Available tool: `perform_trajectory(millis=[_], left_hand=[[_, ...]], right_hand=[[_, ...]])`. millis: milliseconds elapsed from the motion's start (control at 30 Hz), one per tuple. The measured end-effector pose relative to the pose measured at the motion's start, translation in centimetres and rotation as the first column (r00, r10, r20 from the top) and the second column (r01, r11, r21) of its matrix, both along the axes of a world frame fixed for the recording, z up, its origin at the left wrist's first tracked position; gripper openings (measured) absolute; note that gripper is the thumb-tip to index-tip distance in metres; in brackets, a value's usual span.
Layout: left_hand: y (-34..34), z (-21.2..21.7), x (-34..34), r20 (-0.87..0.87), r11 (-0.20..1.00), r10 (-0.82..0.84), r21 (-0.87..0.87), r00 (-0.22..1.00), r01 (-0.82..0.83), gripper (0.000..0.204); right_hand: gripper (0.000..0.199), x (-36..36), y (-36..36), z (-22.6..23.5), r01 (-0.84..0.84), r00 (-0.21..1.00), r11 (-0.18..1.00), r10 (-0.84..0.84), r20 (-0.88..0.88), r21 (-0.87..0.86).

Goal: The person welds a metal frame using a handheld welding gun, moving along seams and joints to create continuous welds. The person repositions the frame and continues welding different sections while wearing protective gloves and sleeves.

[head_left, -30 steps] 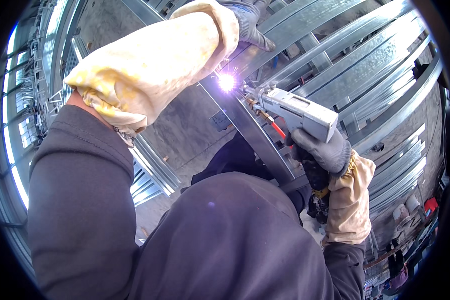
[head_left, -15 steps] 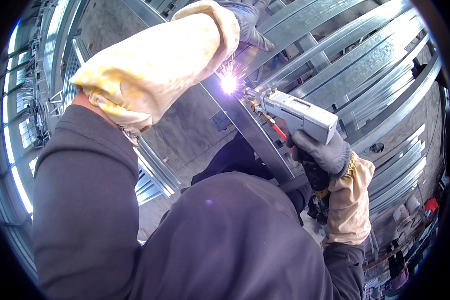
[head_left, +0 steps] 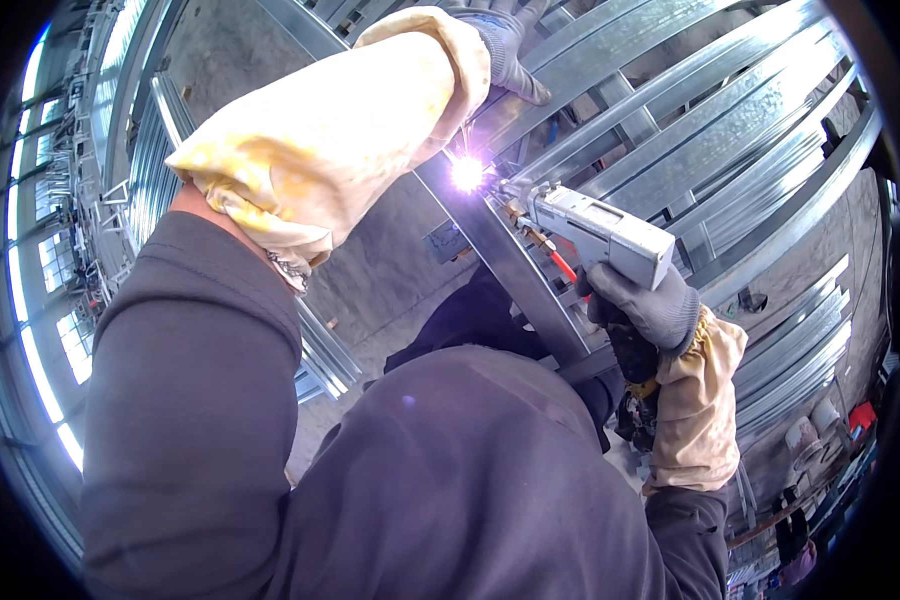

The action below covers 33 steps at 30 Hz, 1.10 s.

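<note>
My right hand (head_left: pixel 642 303), in a grey glove and tan sleeve guard, is closed round the grip of a white handheld welding gun (head_left: pixel 605 230). At the gun's nozzle a bright violet-white arc (head_left: pixel 467 174) burns with sparks, against a grey metal beam (head_left: pixel 515 265). A red-and-brass fitting (head_left: pixel 550 250) runs under the gun. Past the arc, my left hand (head_left: pixel 505 45) lies with fingers spread on the steel frame, gloved in grey. The pale, yellow-stained guard (head_left: pixel 330 130) covers that forearm. Glare hides the joint itself.
Long galvanized steel bars (head_left: pixel 730 130) form a frame across the far right. More metal profiles (head_left: pixel 795 350) lie stacked on the concrete floor (head_left: pixel 370 240) at the right. Another bundle of bars (head_left: pixel 325 350) is at the left. A red object (head_left: pixel 862 412) sits at the far right.
The arc and gun nozzle have shifted slightly right in view, and the spark spray is smaller. My left forearm has moved a little right. My right hand keeps its grip.
</note>
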<state>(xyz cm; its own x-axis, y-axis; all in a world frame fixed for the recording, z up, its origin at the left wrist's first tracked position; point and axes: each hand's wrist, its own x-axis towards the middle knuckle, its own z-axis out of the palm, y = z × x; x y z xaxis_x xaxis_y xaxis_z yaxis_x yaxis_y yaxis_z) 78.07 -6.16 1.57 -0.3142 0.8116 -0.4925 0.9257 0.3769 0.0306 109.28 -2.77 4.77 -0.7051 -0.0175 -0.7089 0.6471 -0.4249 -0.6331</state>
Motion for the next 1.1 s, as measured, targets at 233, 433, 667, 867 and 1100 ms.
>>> perform_trajectory(millis=[233, 433, 667, 867, 1100], left_hand=[[-0.7, -0.8, -0.7, -0.036, 0.993, -0.028, 0.116, 0.999, 0.032, 0.106], [-3.6, -1.3, -0.7, -0.008, 0.915, 0.064, 0.399, 0.998, -0.055, 0.097], [-13.3, 1.1, 6.4, 0.622, 0.414, 0.296, 0.600, 0.725, -0.684, 0.045], [-16.3, -1.1, 10.6, 0.394, 0.682, 0.235, 0.584, 0.888, -0.440, 0.042], [-6.4, -1.9, 9.0, -0.143, 0.933, 0.016, 0.358, 0.990, 0.036, 0.093]], right_hand=[[0.039, 0.7, -0.8, 0.0, 0.072, 0.997, 0.997, -0.072, -0.020, 0.027], [0.041, 0.9, -1.5, 0.2, 0.130, 0.990, 0.991, -0.128, -0.053, 0.036], [0.039, 3.7, -1.8, 0.7, 0.274, 0.959, 0.961, -0.271, -0.081, 0.035], [0.050, 8.6, -1.0, 1.3, 0.331, 0.943, 0.935, -0.324, -0.074, 0.130], [0.055, 9.5, -2.9, 1.6, 0.159, 0.978, 0.981, -0.142, -0.150, 0.109]])
